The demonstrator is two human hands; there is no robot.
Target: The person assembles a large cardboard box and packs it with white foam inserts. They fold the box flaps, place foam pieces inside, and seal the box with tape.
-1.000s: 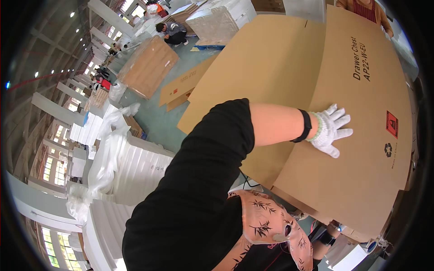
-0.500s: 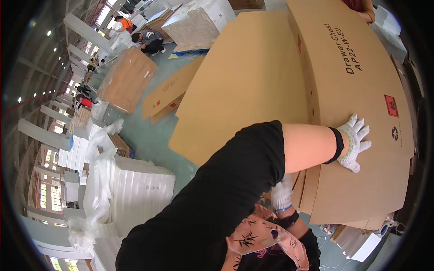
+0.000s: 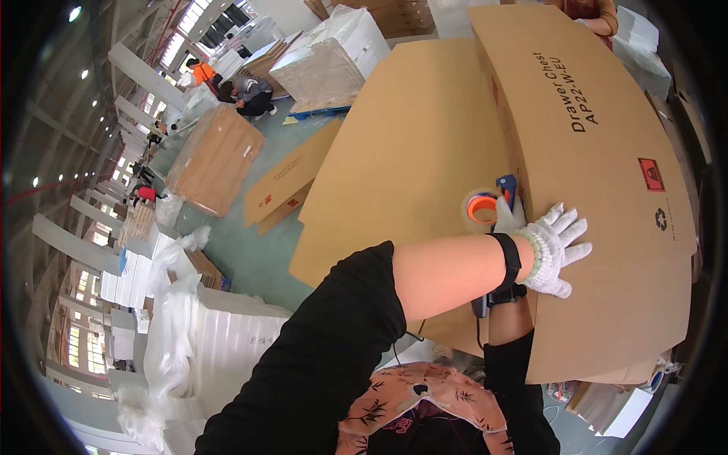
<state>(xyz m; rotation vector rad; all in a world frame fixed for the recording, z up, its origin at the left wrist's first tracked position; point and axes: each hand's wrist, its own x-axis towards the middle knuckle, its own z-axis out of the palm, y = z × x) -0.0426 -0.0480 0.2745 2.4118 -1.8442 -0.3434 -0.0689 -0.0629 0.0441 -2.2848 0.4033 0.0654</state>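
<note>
My left hand (image 3: pixel 557 246), in a white knit glove, lies flat with spread fingers on the brown cardboard carton panel (image 3: pixel 607 250) at the right. Beneath my left forearm, my right hand (image 3: pixel 509 215) is closed round a tape dispenser (image 3: pixel 506 184) with blue parts. Its tape roll has an orange core (image 3: pixel 481 208). The dispenser is upright beside the carton's folded edge, over a wide sheet of cardboard (image 3: pixel 409 152). My left forearm hides part of my right hand and the handle.
Another person's arm (image 3: pixel 604 19) is at the carton's far end. Flat printed cardboard pieces (image 3: pixel 292 174) lie on the floor to the left, near a large brown box (image 3: pixel 216 159). White foam-wrapped stacks (image 3: pixel 235 334) stand at near left. A wrapped pallet load (image 3: pixel 326 64) is farther back.
My right hand has risen from low beside the carton to its folded edge, bringing the tape dispenser into view. My left hand has shifted slightly left on the panel, staying spread.
</note>
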